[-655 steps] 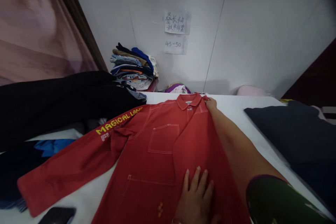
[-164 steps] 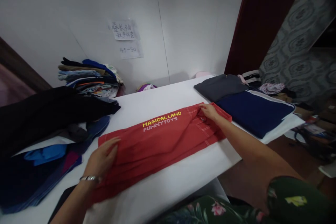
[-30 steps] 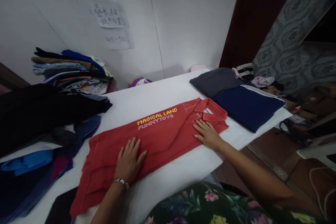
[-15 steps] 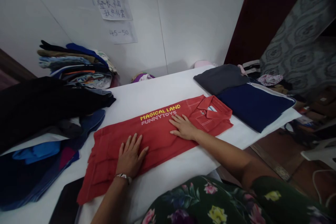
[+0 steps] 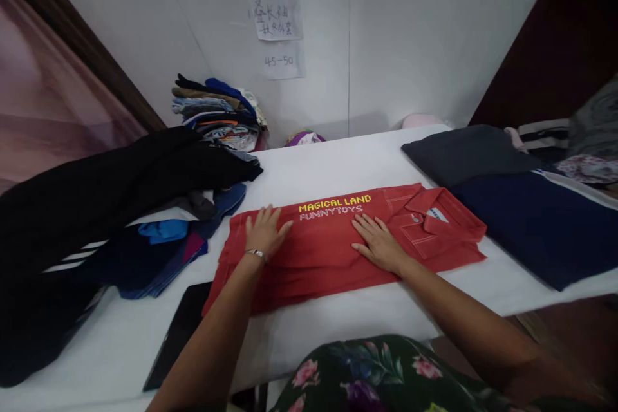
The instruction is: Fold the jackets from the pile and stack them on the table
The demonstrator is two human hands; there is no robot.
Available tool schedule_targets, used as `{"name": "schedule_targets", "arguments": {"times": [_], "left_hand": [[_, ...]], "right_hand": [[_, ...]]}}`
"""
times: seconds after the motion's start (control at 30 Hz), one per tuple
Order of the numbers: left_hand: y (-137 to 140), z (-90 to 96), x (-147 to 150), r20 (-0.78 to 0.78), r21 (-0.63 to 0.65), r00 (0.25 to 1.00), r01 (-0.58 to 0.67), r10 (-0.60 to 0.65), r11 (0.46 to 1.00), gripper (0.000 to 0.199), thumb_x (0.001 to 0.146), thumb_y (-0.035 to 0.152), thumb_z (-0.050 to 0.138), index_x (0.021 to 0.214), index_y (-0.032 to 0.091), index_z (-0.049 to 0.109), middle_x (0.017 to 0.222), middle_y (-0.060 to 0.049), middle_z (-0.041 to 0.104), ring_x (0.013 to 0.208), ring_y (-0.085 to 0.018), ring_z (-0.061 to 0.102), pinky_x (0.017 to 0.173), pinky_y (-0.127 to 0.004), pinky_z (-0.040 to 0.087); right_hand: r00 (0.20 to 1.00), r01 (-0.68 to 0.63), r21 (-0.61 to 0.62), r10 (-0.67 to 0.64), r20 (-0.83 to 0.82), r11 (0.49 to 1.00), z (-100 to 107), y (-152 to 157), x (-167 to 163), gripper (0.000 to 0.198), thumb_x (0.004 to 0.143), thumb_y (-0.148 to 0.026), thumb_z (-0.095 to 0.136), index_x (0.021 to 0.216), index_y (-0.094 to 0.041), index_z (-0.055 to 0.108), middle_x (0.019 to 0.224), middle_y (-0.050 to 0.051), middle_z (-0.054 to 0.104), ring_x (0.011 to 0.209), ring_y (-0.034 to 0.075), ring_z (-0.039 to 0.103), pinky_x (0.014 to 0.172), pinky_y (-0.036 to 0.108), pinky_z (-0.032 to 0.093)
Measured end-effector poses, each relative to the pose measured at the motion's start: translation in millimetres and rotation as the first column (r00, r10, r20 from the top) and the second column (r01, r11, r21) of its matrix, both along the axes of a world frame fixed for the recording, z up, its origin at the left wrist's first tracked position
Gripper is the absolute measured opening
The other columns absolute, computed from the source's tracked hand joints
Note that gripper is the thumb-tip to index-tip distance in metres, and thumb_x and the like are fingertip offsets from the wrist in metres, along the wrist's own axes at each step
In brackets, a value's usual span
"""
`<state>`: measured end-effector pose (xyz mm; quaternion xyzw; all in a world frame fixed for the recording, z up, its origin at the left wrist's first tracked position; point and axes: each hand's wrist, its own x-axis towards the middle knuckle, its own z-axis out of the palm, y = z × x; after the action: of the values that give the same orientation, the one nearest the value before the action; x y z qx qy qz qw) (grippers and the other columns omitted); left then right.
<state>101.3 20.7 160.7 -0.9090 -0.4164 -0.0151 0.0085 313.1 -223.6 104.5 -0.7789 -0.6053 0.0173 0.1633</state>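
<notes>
Left hand point(image 5: 265, 235): shifted since half a second ago, from the middle of the cloth up to its far edge near the hem.
Right hand point(image 5: 380, 247): lies palm down just past the end of the lettering, well apart from my other hand.
Fingers point(image 5: 367, 221): slightly apart on both hands, resting flat on the cloth and gripping nothing, thumbs spread.
Red shirt point(image 5: 318, 254): on the table point(image 5: 333, 161) in front of me, folded lengthwise, collar to my right, hem to my left.
Lettering point(image 5: 335, 204): yellow MAGICAL LAND along the far edge, with white outlined FUNNYTOYS under it.
Bracelet point(image 5: 255, 253): on my left wrist.
Flat black object point(image 5: 176, 338): just beside the shirt's near hem corner, partly behind my left forearm.
Clothes to my left: a black garment point(image 5: 120, 170) over a loose heap, bright blue cloth point(image 5: 164, 230) showing beneath it, a stack of folded clothes point(image 5: 217, 117) behind.
Clothes to my right: a gray garment point(image 5: 468, 151) and a navy garment point(image 5: 545, 222), both lying flat near the collar.
Wall point(image 5: 396, 26): two paper notes point(image 5: 280, 35), the lower reading 45-50.
</notes>
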Motion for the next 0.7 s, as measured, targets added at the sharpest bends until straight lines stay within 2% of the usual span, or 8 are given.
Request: {"name": "schedule_targets", "arguments": {"times": [0.03, 0.13, 0.27, 0.33, 0.43, 0.57, 0.63, 0.7], "left_hand": [[3, -3.0, 6, -0.019, -0.043, 1.0, 0.008, -0.009, 0.999, 0.064, 0.089, 0.057, 0.031, 0.14, 0.02, 0.041, 0.152, -0.011, 0.027, 0.14, -0.029, 0.022, 0.111, -0.054, 0.015], [15, -16.3, 13, -0.097, -0.161, 0.993, -0.077, 0.062, 0.984, 0.075, 0.086, 0.064, 0.029, 0.143, 0.016, 0.035, 0.153, -0.013, 0.025, 0.14, -0.03, 0.021, 0.111, -0.054, 0.016], [25, -30.4, 9, -0.09, -0.155, 0.993, -0.088, 0.075, 0.984, 0.08, 0.084, 0.068, 0.025, 0.144, 0.015, 0.033, 0.153, -0.013, 0.024, 0.141, -0.03, 0.019, 0.112, -0.054, 0.014], [25, -32.2, 8, -0.087, -0.15, 0.993, -0.086, 0.074, 0.985, 0.081, 0.083, 0.068, 0.024, 0.144, 0.016, 0.034, 0.153, -0.014, 0.024, 0.141, -0.031, 0.019, 0.112, -0.054, 0.014], [26, -28.4, 8, -0.099, -0.172, 0.993, -0.086, 0.07, 0.981, 0.08, 0.083, 0.067, 0.026, 0.144, 0.016, 0.033, 0.153, -0.013, 0.023, 0.141, -0.031, 0.019, 0.111, -0.054, 0.014], [36, -19.0, 2, -0.115, -0.231, 0.992, -0.086, 0.06, 0.969, 0.076, 0.084, 0.064, 0.028, 0.143, 0.016, 0.035, 0.153, -0.011, 0.025, 0.14, -0.028, 0.021, 0.111, -0.05, 0.019], [44, -16.6, -3, -0.105, -0.224, 0.991, -0.107, 0.085, 0.969, 0.072, 0.087, 0.061, 0.025, 0.141, 0.016, 0.039, 0.153, -0.011, 0.027, 0.14, -0.027, 0.022, 0.111, -0.048, 0.021], [54, -16.5, -8, -0.082, -0.167, 0.982, -0.179, 0.167, 0.969, 0.068, 0.088, 0.058, 0.024, 0.138, 0.017, 0.042, 0.153, -0.011, 0.027, 0.141, -0.028, 0.02, 0.111, -0.051, 0.02]], "right_hand": [[1.0, 0.002, -0.002, -0.002, -0.002, 1.0, -1, -1, 0, 0.065, 0.092, -0.057, 0.031, 0.146, -0.02, 0.03, 0.152, 0.008, 0.029, 0.141, 0.025, 0.022, 0.114, 0.049, 0.016], [0.999, -0.003, -0.016, 0.002, -0.036, 1.0, -1, -5, -1, 0.065, 0.092, -0.057, 0.032, 0.146, -0.021, 0.029, 0.152, 0.008, 0.028, 0.141, 0.026, 0.022, 0.114, 0.049, 0.016], [0.989, -0.021, -0.045, 0.014, -0.147, 0.999, 10, 4, 11, 0.062, 0.093, -0.058, 0.03, 0.144, -0.024, 0.033, 0.15, 0.008, 0.031, 0.14, 0.025, 0.025, 0.113, 0.05, 0.019], [0.984, 0.03, -0.048, -0.038, -0.175, 0.998, 20, 18, 29, 0.062, 0.092, -0.06, 0.029, 0.143, -0.024, 0.036, 0.15, 0.009, 0.032, 0.14, 0.026, 0.024, 0.111, 0.051, 0.022], [0.974, 0.182, -0.089, -0.191, -0.119, 0.979, 28, 38, 65, 0.063, 0.092, -0.058, 0.033, 0.142, -0.021, 0.037, 0.151, 0.013, 0.029, 0.141, 0.029, 0.021, 0.11, 0.052, 0.023], [0.925, 0.362, -0.223, -0.378, -0.031, 0.905, 17, 45, 106, 0.059, 0.092, -0.052, 0.033, 0.142, -0.02, 0.036, 0.151, 0.014, 0.029, 0.14, 0.03, 0.023, 0.11, 0.055, 0.02], [0.914, 0.391, -0.233, -0.406, -0.017, 0.89, 6, 42, 115, 0.059, 0.093, -0.052, 0.03, 0.143, -0.021, 0.035, 0.152, 0.013, 0.027, 0.14, 0.029, 0.022, 0.11, 0.055, 0.019], [0.913, 0.396, -0.216, -0.407, -0.008, 0.892, -3, 39, 119, 0.06, 0.092, -0.054, 0.028, 0.143, -0.022, 0.034, 0.152, 0.012, 0.027, 0.141, 0.028, 0.021, 0.11, 0.055, 0.019]]}}
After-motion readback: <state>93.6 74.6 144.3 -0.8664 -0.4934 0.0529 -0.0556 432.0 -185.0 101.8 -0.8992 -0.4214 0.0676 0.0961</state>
